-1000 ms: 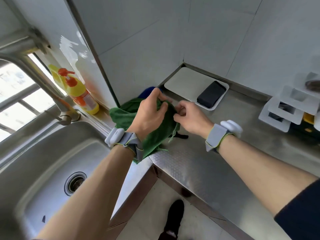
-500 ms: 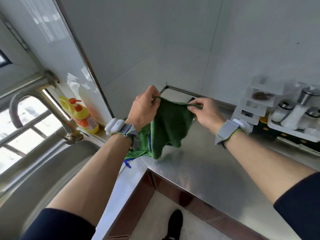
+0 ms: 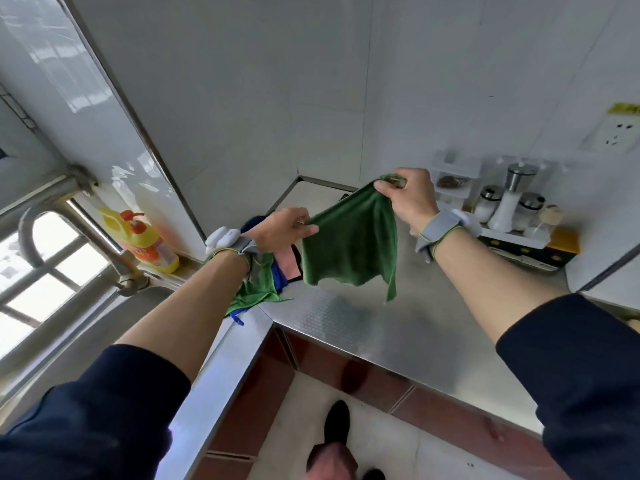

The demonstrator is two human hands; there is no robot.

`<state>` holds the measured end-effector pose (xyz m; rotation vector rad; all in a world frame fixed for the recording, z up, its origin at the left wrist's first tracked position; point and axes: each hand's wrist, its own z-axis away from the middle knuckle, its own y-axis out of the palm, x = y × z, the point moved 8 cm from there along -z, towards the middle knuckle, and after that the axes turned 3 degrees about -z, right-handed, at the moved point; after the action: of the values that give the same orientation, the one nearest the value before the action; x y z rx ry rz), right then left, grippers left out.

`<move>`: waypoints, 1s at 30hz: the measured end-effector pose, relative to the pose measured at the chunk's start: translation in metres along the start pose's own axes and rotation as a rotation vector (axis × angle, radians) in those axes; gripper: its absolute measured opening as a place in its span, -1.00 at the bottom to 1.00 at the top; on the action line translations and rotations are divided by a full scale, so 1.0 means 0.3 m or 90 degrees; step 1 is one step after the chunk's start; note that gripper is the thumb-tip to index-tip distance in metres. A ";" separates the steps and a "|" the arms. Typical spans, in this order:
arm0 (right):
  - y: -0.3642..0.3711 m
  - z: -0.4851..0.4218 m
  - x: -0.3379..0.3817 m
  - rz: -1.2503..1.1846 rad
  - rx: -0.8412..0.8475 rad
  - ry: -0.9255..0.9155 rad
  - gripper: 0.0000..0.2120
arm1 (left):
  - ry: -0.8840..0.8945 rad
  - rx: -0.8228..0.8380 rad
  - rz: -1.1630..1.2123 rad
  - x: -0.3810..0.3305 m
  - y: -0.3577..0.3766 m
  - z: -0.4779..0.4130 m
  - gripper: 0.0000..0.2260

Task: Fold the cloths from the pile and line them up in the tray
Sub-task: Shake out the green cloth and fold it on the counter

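A dark green cloth (image 3: 349, 244) hangs spread in the air above the steel counter (image 3: 398, 327). My left hand (image 3: 280, 228) pinches its left top corner and my right hand (image 3: 408, 197) pinches its right top corner, held higher. Under my left wrist lies the pile of cloths (image 3: 266, 282), with light green, blue, pink and black ones showing, at the counter's corner by the sink. The white tray (image 3: 311, 195) in the back corner is mostly hidden behind the cloth and my hands.
A sink (image 3: 86, 327) with a curved tap (image 3: 34, 233) is at the left, and a yellow soap bottle (image 3: 142, 240) stands on its ledge. A rack with spice jars (image 3: 502, 206) stands against the wall at the right. Tiled walls close the corner.
Both hands have lifted the green cloth off the pile and pulled apart, so it now hangs spread out. My right hand has gone up and to the right.
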<state>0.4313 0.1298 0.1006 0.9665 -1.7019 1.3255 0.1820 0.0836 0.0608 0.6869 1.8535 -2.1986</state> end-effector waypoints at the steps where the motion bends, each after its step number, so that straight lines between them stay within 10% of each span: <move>1: -0.015 0.004 -0.001 0.001 0.001 -0.001 -0.69 | 0.004 0.016 -0.005 -0.007 0.013 0.001 -0.77; 11: -0.181 -0.031 -0.104 0.046 -0.057 0.034 -0.69 | 0.008 0.026 -0.059 0.035 0.006 -0.044 -0.91; 18: -0.211 -0.032 -0.175 0.003 -0.084 0.112 -0.81 | -0.070 -0.134 0.075 0.090 -0.087 -0.084 -0.85; 30: -0.179 -0.014 -0.111 -0.041 -0.047 0.103 -0.92 | -0.108 -0.112 0.444 -0.137 -0.078 -0.111 -0.83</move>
<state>0.4943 0.1281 0.0932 0.8425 -1.5725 1.2551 0.2155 0.1144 0.0964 0.9051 1.4075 -1.5725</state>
